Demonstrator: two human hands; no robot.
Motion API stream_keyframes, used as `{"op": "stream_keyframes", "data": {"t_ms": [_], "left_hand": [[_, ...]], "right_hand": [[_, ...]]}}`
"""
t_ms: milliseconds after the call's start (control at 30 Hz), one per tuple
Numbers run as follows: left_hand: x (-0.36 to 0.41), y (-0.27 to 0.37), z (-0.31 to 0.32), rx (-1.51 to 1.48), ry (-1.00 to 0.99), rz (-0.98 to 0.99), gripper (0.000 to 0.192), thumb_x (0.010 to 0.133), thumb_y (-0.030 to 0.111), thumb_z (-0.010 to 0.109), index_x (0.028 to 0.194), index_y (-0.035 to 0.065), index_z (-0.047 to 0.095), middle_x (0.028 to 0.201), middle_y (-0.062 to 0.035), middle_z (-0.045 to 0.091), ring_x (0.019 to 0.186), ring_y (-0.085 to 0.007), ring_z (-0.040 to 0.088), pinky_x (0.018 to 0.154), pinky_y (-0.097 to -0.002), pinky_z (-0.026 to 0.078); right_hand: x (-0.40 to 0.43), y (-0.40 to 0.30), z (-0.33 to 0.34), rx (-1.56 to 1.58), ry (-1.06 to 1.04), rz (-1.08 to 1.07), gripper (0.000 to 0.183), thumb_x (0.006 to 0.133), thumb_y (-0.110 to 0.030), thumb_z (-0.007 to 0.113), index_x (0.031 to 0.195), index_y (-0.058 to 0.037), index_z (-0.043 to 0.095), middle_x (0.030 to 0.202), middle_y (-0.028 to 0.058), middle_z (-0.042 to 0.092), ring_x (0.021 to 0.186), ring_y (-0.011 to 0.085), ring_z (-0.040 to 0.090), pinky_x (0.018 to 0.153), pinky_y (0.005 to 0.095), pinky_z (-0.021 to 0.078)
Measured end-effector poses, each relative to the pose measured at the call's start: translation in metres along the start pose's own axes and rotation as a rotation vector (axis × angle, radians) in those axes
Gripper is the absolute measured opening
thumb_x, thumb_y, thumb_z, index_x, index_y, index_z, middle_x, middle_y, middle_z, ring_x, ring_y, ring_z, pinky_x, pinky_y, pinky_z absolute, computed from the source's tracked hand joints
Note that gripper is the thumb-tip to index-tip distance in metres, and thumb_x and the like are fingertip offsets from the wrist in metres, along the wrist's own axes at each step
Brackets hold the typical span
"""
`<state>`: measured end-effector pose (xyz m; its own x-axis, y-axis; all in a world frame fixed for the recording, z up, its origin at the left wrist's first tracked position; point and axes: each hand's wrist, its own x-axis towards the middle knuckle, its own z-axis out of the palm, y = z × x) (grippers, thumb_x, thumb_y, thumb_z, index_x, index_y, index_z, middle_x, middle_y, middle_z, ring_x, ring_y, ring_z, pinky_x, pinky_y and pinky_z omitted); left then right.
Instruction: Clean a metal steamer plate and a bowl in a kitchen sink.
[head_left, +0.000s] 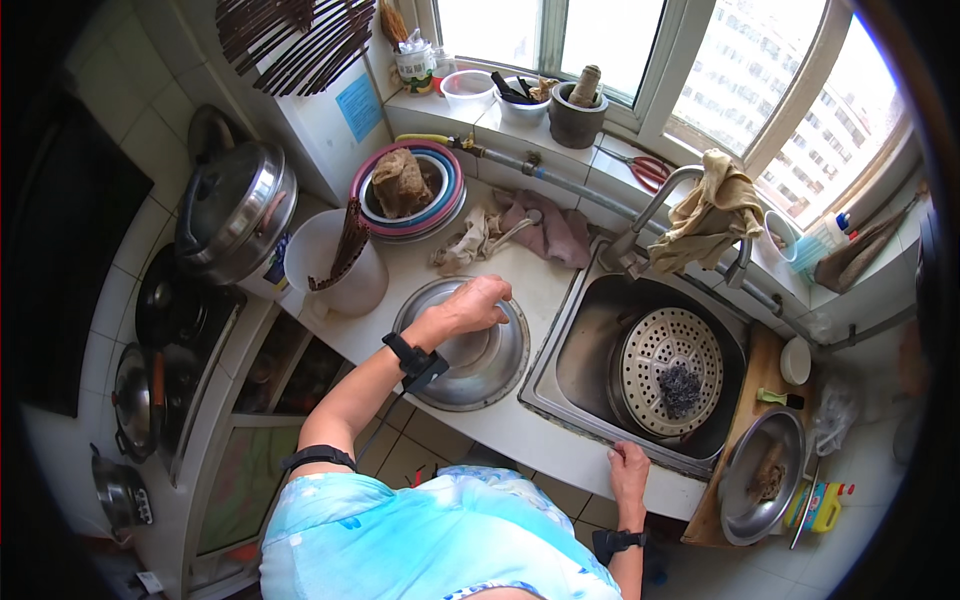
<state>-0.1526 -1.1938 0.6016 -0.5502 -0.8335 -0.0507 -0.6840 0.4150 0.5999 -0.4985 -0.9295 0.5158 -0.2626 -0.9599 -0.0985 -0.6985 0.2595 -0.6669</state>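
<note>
My left hand (474, 304) is over a round, shallow metal lid or pan (480, 386) on the white counter, its fingers bent downward. Whether the fingertips grip any part of that metal piece is hidden from above. At the counter's front edge, by the near side of the steel sink (589, 364), my right hand (630, 466) rests with curled fingers and nothing visible in it. A perforated metal steamer plate (654, 339) sits in the sink on a dark-sided vessel. On the plate lies a dark wire scouring pad (680, 391).
Cloth hangs over the faucet (667, 199). Behind the lid lie rags (551, 229); a plastic jug (345, 281) and stacked basins (454, 196) stand left. A wooden board (709, 525) with a metal bowl (735, 487) borders the sink's right. Scissors (646, 171) lie on the windowsill.
</note>
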Motion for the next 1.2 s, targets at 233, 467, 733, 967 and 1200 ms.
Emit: {"op": "stream_keyframes", "data": {"t_ms": [233, 467, 733, 967, 1200], "left_hand": [[0.003, -0.013, -0.003, 0.113, 0.077, 0.046, 0.032, 0.070, 0.014, 0.074, 0.098, 0.0023, 0.065, 0.102, -0.0177, 0.062, 0.100, -0.0370, 0.059, 0.087, -0.0426, 0.048], [-0.041, -0.017, -0.027, 0.079, -0.018, -0.043, 0.071, 0.058, 0.021, 0.083, 0.121, 0.0014, 0.058, 0.129, -0.0197, 0.052, 0.120, -0.0378, 0.049, 0.101, -0.0411, 0.042], [-0.085, -0.026, -0.010, 0.145, 0.002, -0.231, 0.097, 0.048, 0.025, 0.088, 0.135, 0.0088, 0.048, 0.145, -0.0224, 0.035, 0.134, -0.0410, 0.032, 0.112, -0.0432, 0.031], [-0.091, -0.020, 0.004, 0.188, 0.046, -0.313, 0.098, 0.047, 0.020, 0.088, 0.136, 0.0102, 0.047, 0.146, -0.0232, 0.034, 0.135, -0.0408, 0.032, 0.112, -0.0425, 0.031], [-0.104, -0.008, 0.015, 0.289, 0.153, -0.185, 0.077, 0.057, 0.022, 0.085, 0.126, 0.0062, 0.053, 0.134, -0.0175, 0.046, 0.126, -0.0382, 0.042, 0.106, -0.0441, 0.038]], "right_hand": [[-0.008, 0.004, 0.001, -0.004, 0.053, 0.000, 0.018, 0.076, -0.007, 0.067, 0.093, -0.0007, 0.066, 0.085, 0.0196, 0.064, 0.081, 0.0382, 0.062, 0.075, 0.0433, 0.0492], [-0.012, -0.009, -0.002, -0.053, 0.018, 0.000, 0.022, 0.077, -0.007, 0.067, 0.098, 0.0007, 0.066, 0.082, 0.0180, 0.065, 0.077, 0.0335, 0.064, 0.071, 0.0374, 0.0505], [-0.018, -0.011, -0.005, -0.156, -0.040, -0.094, 0.031, 0.076, -0.005, 0.067, 0.106, 0.0021, 0.062, 0.094, 0.0184, 0.063, 0.091, 0.0383, 0.057, 0.081, 0.0446, 0.0465], [-0.026, -0.014, 0.001, -0.196, -0.041, -0.159, 0.034, 0.075, -0.006, 0.069, 0.108, 0.0027, 0.063, 0.100, 0.0184, 0.064, 0.096, 0.0381, 0.056, 0.085, 0.0441, 0.0466], [-0.034, -0.010, 0.002, -0.219, 0.027, -0.195, 0.034, 0.074, -0.008, 0.070, 0.107, 0.0001, 0.065, 0.097, 0.0177, 0.064, 0.094, 0.0369, 0.058, 0.086, 0.0433, 0.0461]]}}
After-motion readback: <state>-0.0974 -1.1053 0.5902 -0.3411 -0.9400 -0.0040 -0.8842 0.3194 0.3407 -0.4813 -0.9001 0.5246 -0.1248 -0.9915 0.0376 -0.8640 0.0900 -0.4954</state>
